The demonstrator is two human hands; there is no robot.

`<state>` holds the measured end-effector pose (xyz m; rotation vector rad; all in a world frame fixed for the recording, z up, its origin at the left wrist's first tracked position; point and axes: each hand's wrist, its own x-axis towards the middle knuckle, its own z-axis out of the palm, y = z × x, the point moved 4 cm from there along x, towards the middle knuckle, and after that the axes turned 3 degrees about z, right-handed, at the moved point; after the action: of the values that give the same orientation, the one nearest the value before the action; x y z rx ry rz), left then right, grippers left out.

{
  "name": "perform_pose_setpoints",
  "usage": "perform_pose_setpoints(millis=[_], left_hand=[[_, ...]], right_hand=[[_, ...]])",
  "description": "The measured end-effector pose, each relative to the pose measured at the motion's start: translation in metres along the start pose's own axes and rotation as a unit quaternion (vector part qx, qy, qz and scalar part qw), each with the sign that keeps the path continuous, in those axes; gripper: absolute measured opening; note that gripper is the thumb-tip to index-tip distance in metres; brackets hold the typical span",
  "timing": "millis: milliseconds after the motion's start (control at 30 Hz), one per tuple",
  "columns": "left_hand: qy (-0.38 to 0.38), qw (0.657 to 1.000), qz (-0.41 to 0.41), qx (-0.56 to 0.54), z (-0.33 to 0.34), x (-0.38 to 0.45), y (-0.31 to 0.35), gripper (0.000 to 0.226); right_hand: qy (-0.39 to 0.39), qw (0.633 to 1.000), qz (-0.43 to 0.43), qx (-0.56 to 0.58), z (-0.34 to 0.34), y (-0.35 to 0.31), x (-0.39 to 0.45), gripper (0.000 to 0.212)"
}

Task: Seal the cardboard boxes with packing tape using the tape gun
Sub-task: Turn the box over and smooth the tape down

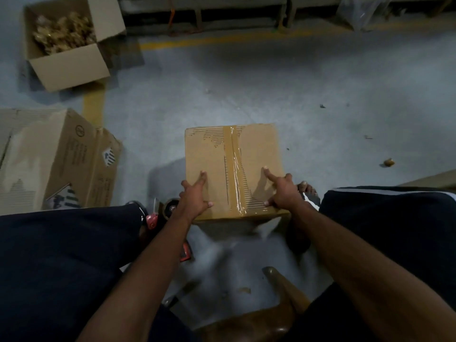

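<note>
Grey concrete floor [320, 77] with yellow line [217, 39], scattered debris [389, 162], plastic bag [362, 11] by far racking, wooden stool [278, 317] in foreground

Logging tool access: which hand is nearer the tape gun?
Left. The left hand rests on the box right beside the tape gun; the right hand is across the box.

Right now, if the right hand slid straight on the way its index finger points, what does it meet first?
The right hand points up-left across the box top, so it would most likely cross the tape strip along the centre seam first. Past that, only bare cardboard shows.
</note>
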<state>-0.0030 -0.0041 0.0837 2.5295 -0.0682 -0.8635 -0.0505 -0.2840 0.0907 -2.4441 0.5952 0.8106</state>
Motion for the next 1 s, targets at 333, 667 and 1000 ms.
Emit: perform_pose_setpoints(millis=[333,667,1000], left_hand=[[-0.003,1.000,-0.009,-0.022,-0.005,-0.020,-0.008,0.108],[-0.029,0.999,0.017,-0.034,0.016,-0.061,-0.022,0.108],[0.107,0.973,0.008,-0.204,0.024,-0.068,-0.050,0.038]], right_hand=[[-0.004,1.000,0.001,-0.023,0.000,-0.001,-0.024,0.121],[-0.024,0.999,0.011,-0.039,0.026,0.012,-0.062,0.120],[0.036,0.984,-0.122,-0.126,0.056,-0.080,-0.069,0.087]])
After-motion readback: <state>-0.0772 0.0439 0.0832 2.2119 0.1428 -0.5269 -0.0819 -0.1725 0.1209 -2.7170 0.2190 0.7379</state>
